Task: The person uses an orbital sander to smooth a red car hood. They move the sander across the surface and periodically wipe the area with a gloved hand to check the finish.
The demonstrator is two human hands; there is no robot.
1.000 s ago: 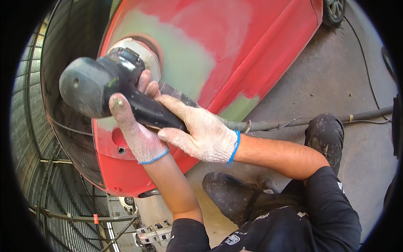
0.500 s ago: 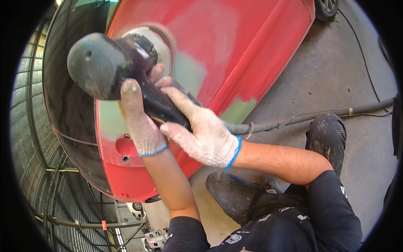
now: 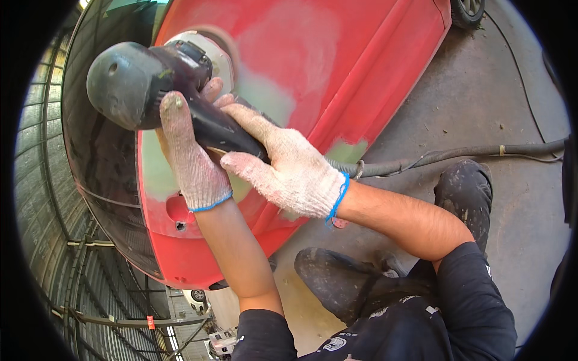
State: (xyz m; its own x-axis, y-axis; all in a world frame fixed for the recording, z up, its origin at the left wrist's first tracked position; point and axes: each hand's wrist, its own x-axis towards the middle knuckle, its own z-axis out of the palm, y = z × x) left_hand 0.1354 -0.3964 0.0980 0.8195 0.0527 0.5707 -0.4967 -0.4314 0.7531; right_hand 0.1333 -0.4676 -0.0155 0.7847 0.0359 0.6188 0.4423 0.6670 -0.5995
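Observation:
I hold a black power sander point(image 3: 129, 84) with a round pale pad housing point(image 3: 220, 63) against a red car panel point(image 3: 355, 48) marked by dull grey-green patches point(image 3: 265, 93). My left hand point(image 3: 192, 156) in a pink-stained knit glove is closed round the tool's body near its head. My right hand point(image 3: 292, 168), gloved likewise, grips the dark handle point(image 3: 223, 135), with thumb and fingers on either side of it. A grey corrugated hose point(image 3: 373, 168) runs from behind my right hand toward the right. Part of the pad is hidden by the tool.
Dark car glass point(image 3: 102, 144) borders the panel at left. A tyre point(image 3: 466, 9) shows at top right, a black cable point(image 3: 515, 60) on the concrete floor point(image 3: 445, 90). My bent knee point(image 3: 457, 186) is near the hose. A corrugated metal wall point(image 3: 45, 126) and a white vehicle point(image 3: 194, 298) lie beyond.
The sander and both my hands have moved upward in the picture over the last second, first slightly right and then back left, uncovering more of the lower green patch.

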